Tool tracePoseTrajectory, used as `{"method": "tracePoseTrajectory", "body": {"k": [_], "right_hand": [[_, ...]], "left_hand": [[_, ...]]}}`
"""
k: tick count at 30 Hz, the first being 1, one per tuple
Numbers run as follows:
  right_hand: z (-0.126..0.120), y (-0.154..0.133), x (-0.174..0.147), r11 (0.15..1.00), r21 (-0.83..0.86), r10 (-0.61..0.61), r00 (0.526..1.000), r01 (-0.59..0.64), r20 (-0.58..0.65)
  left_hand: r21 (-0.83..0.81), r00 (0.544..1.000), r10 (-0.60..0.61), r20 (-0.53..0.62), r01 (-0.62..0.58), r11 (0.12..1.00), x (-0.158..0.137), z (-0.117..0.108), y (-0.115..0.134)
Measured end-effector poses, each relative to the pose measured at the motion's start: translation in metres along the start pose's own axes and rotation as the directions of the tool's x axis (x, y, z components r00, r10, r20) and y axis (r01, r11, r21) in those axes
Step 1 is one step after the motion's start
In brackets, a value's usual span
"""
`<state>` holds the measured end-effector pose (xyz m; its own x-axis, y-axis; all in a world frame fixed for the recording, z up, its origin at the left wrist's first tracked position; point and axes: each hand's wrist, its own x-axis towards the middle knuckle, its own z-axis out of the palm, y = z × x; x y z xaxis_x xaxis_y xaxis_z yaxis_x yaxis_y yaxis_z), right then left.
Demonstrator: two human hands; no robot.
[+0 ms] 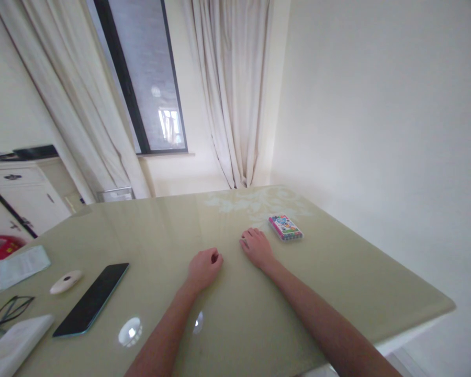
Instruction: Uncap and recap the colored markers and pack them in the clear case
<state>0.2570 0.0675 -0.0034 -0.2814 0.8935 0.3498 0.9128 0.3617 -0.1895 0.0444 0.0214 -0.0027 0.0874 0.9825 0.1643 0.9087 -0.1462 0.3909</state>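
My left hand point(205, 268) rests on its side on the table, its fingers curled into a loose fist with a dark hollow between thumb and forefinger. Nothing shows inside it. To its right, my right hand point(256, 247) lies palm down on the tabletop, fingers a little bent and slightly apart. Just beyond that hand, on its right and not touched by it, sits a small flat clear case point(286, 227) with a bright cartoon cover, a pink edge and several coloured ends along its near side.
The pale green glossy table point(157, 230) has a black phone point(92, 299), a white computer mouse point(66, 281), a face mask point(22, 267), glasses point(11, 310) and a white box-like item point(18, 343) on its left. A wall point(377, 131) borders its right side; curtains point(235, 89) hang behind.
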Motion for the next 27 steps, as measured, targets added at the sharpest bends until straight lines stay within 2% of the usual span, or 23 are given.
{"method": "tracePoseTrajectory", "body": {"k": [5, 12, 14, 16, 17, 19, 21, 23, 25, 27], "right_hand": [[-0.004, 0.011, -0.003, 0.999, 0.046, -0.011, 1.0, 0.01, 0.026], [-0.003, 0.01, -0.002, 0.985, 0.168, -0.052, 0.998, 0.045, 0.036], [-0.004, 0.015, 0.0, 0.976, 0.215, -0.019, 1.0, 0.02, -0.006], [-0.01, 0.028, 0.003, 0.965, 0.256, 0.08, 0.992, -0.052, -0.097], [-0.015, 0.037, 0.004, 0.955, 0.274, 0.162, 0.975, -0.115, -0.153], [-0.027, 0.061, 0.004, 0.924, 0.28, 0.335, 0.905, -0.261, -0.262], [-0.038, 0.086, 0.002, 0.829, 0.261, 0.557, 0.771, -0.495, -0.309], [-0.046, 0.107, -0.001, 0.72, 0.209, 0.694, 0.679, -0.662, -0.242], [-0.048, 0.12, -0.005, 0.663, 0.138, 0.748, 0.65, -0.736, -0.133], [-0.046, 0.124, -0.006, 0.671, 0.085, 0.742, 0.669, -0.737, -0.054]], "left_hand": [[0.112, 0.997, -0.078, 0.011, 0.077, 0.991, 0.003, 0.002, 0.012], [0.179, 0.997, -0.038, 0.065, 0.026, 0.984, -0.001, -0.002, 0.012], [0.187, 0.997, -0.034, 0.072, 0.02, 0.982, -0.001, -0.002, 0.012], [0.192, 0.997, -0.027, 0.075, 0.012, 0.981, 0.0, 0.0, 0.012], [0.193, 0.997, -0.02, 0.077, 0.005, 0.981, -0.001, 0.001, 0.012], [0.191, 0.997, -0.008, 0.076, -0.007, 0.982, -0.002, 0.002, 0.012], [0.184, 0.998, -0.001, 0.07, -0.012, 0.983, -0.004, 0.004, 0.012], [0.175, 0.998, -0.001, 0.062, -0.01, 0.985, -0.006, 0.005, 0.011], [0.163, 0.998, 0.001, 0.057, -0.011, 0.987, -0.007, 0.005, 0.011], [0.139, 0.999, 0.005, 0.041, -0.011, 0.99, -0.008, 0.005, 0.01]]}}
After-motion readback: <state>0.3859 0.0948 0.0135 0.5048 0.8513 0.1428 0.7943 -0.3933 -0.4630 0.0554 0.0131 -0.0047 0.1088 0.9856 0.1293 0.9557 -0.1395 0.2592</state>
